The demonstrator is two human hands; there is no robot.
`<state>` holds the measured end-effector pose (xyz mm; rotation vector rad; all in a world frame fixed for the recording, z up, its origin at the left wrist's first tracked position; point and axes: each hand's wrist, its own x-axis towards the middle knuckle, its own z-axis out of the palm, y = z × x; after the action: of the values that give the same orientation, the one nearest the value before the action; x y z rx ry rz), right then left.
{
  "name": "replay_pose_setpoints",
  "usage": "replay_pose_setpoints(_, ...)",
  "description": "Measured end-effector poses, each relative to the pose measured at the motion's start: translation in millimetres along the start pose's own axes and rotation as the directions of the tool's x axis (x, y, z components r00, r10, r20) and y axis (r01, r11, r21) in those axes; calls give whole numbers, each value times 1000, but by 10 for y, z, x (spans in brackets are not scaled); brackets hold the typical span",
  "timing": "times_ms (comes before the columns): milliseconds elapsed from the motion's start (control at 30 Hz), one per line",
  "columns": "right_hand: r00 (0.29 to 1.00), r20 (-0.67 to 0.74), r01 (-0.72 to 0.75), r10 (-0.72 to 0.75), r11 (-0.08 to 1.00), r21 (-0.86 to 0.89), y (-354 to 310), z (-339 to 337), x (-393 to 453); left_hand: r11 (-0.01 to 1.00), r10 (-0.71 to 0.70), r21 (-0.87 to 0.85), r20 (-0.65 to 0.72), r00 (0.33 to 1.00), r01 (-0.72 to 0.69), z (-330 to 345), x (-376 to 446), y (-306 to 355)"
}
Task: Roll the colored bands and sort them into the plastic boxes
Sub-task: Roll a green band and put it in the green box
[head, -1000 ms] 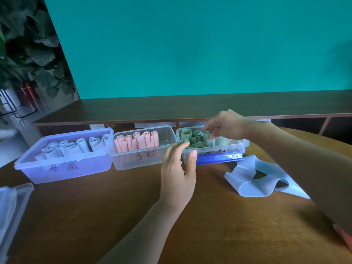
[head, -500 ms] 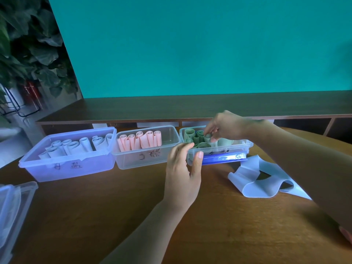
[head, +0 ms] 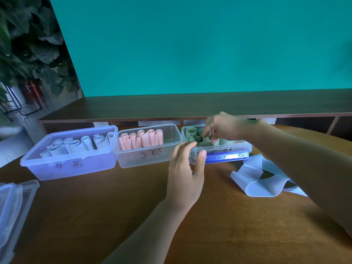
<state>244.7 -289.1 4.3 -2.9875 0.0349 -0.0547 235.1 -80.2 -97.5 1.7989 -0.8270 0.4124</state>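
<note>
Three clear plastic boxes stand in a row on the wooden table. The left box (head: 62, 169) holds several pale blue rolls, the middle box (head: 133, 161) several pink rolls (head: 142, 141). The right box (head: 236, 146) holds green rolls (head: 191, 131). My left hand (head: 185, 172) grips the right box's front left corner, thumb on the front wall and fingers over the rim. My right hand (head: 223, 127) reaches down into that box, and its fingertips pinch a green roll (head: 206, 138). An unrolled pale blue band (head: 255, 181) lies on the table to the right of the boxes.
A clear lid or another box (head: 13, 204) sits at the table's left edge. A dark wooden shelf (head: 190, 106) runs behind the boxes under a teal wall. A leafy plant (head: 28, 54) stands at the far left.
My right hand's fingertips have dipped a little deeper among the green rolls. My left hand keeps its hold on the box corner.
</note>
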Motion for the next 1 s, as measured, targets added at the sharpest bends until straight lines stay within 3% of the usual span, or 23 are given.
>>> replay_pose_setpoints(233,996,-41,71,-74,996,-62,12,65,28,1000,3,4,8,1000,-3,9,-6,-15)
replay_pose_setpoints(500,998,-61,11,-3,990,140,79,16,-85,1000,8,-11,15,1000,-7,15,-6,-21)
replay_pose_setpoints(800,930,-347,-17,124,955,296,7,4,-700,1000,25,13,-24,999,-25,-2,-54,7)
replay_pose_setpoints(900,873,-438,-60,216,937,343,-82,27,-1086,999,41,28,41,998,-42,24,-156,118)
replay_pose_setpoints(1000,829,-481,-125,287,932,341,-185,133,-1479,1000,1,-23,202,979,4,131,-299,328)
